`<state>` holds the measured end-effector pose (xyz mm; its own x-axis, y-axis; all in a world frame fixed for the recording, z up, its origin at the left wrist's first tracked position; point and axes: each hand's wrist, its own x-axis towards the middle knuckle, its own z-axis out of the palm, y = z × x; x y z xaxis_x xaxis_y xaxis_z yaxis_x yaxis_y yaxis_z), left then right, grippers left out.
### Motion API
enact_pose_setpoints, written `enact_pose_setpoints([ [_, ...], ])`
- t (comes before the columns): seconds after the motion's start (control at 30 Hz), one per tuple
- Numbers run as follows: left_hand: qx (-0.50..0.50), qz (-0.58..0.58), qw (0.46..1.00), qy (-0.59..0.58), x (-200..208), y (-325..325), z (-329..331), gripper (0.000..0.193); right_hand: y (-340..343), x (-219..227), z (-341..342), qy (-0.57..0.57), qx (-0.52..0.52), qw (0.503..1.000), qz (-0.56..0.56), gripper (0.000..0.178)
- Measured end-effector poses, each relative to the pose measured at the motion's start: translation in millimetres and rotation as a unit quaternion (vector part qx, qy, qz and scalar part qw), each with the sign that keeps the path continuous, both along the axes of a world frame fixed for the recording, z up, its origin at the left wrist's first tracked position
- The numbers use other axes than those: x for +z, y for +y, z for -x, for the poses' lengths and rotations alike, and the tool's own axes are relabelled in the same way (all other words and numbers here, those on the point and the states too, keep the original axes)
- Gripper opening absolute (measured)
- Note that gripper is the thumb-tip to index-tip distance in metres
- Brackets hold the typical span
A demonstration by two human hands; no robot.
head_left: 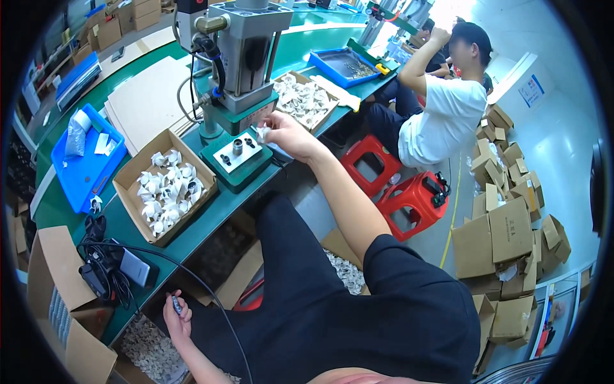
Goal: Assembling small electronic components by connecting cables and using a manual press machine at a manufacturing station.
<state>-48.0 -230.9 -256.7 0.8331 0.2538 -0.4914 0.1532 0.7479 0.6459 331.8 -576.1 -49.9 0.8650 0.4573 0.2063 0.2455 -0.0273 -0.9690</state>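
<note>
My right hand [291,137] pinches a small white folded part [263,132] just right of the metal die plate [236,155], under the head of a bench press [246,70]. A short round post and black bolts stand on that plate. Low on the left, by the bench edge, my left hand [179,318] is closed around a small metallic cylindrical piece [176,303]. Many similar white parts lie in an open cardboard box [123,192] left of the press. Another shallow box [333,110] behind the press also holds white parts.
A blue tray [83,200] with a plastic bag sits at left. Black cables and adapters [96,275] lie near the bench edge. Boxes of small parts stand below. Red stools [409,211] and a seated person [448,109] are at right, beside piled cartons [508,233].
</note>
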Motion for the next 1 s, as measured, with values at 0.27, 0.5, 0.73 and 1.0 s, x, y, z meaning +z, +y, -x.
enact_pose_setpoints([
  [0.27,0.014,0.020,1.000,-0.003,-1.6,-1.9,2.7,0.033,6.7,-4.1,-14.7,0.042,-0.017,0.997,0.063,0.023],
  [0.5,0.013,0.044,0.999,-0.006,-5.6,4.7,5.8,0.035,21.2,5.3,-11.7,0.112,0.067,0.991,0.038,0.024],
  [0.73,0.012,0.057,0.998,0.007,-1.9,4.0,2.0,0.035,25.3,-0.3,-13.0,0.193,0.071,0.978,-0.045,0.025],
  [1.0,0.019,0.061,0.998,0.017,-2.6,4.3,-5.8,0.033,30.2,13.6,-7.4,0.114,0.045,0.986,0.115,0.027],
])
